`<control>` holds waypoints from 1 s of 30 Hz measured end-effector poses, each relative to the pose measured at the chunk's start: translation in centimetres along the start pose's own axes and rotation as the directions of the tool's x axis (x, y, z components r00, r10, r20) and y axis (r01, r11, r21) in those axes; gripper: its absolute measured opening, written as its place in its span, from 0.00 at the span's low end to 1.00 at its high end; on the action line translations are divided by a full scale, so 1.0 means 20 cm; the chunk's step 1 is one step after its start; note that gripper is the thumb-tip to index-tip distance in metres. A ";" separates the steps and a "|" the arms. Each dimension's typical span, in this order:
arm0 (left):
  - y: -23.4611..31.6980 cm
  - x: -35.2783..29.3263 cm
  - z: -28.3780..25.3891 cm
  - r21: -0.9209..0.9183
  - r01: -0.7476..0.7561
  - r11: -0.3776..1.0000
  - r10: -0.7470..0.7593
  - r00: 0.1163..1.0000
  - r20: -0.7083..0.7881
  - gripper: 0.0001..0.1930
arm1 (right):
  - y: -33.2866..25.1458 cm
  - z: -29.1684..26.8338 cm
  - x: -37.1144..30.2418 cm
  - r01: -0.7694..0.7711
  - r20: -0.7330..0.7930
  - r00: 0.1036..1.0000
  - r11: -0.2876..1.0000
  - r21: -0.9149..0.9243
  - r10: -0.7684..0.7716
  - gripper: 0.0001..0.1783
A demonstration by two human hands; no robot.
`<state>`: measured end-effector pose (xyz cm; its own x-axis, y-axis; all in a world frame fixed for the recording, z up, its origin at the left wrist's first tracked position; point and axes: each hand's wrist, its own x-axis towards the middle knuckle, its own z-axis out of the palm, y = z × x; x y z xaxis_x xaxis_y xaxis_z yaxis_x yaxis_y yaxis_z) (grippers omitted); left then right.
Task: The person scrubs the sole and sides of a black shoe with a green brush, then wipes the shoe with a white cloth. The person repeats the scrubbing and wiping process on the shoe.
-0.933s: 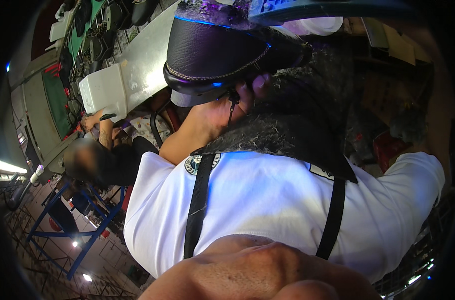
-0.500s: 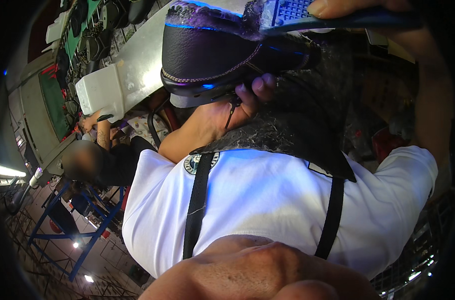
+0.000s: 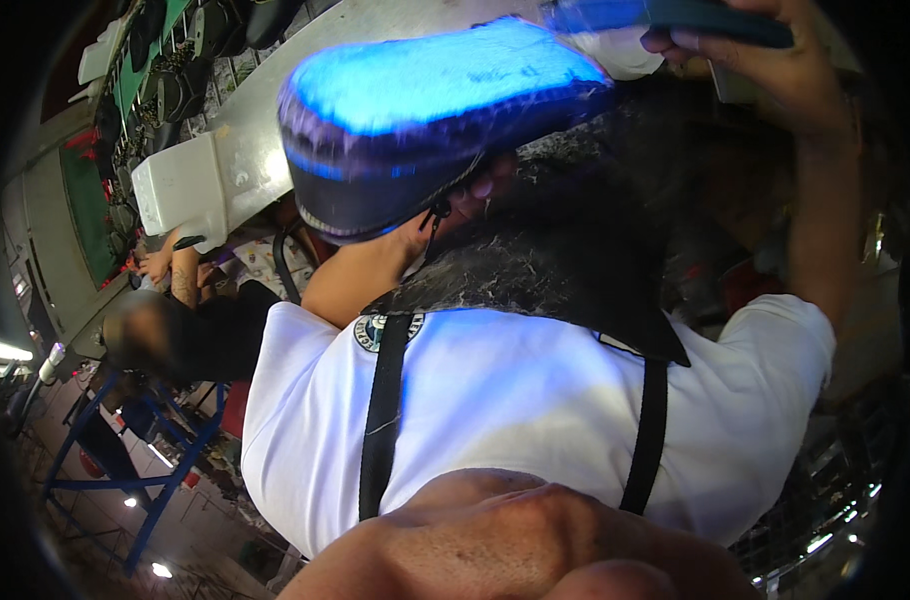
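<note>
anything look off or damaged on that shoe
No damage shows. The dark shoe is tipped sole-up in the left hand, its sole glowing bright blue, seemingly from the flat teal device held just above it by the right hand. A lace end dangles by the left hand's fingers.

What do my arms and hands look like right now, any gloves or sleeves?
No gloves: the left hand and right hand are bare, and the forearms too. Short white T-shirt sleeves end at the upper arms. Two black straps run down the shirt front, beside a round badge.
</note>
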<state>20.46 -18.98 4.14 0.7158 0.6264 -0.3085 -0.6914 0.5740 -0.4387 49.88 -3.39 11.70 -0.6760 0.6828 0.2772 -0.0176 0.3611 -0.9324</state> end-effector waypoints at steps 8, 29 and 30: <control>0.21 -0.04 -0.01 0.084 0.005 0.996 -0.015 0.994 0.111 0.18 | 0.08 0.57 -0.07 0.410 -0.285 0.859 0.905 -0.113 -0.425 0.15; 0.16 0.03 -0.06 -0.166 0.270 0.948 -0.153 0.848 0.507 0.15 | 0.16 0.27 0.07 0.200 -0.472 0.881 0.884 0.423 0.026 0.20; 0.14 0.03 -0.05 -0.195 0.289 0.937 -0.151 0.842 0.518 0.15 | 0.14 0.23 0.07 0.159 -0.425 0.904 0.886 0.436 0.047 0.23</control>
<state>19.09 -17.63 1.90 0.6565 0.7137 0.2444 -0.4226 0.6163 -0.6645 45.49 -4.41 8.40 -0.2984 0.9042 0.3057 -0.4447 0.1517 -0.8827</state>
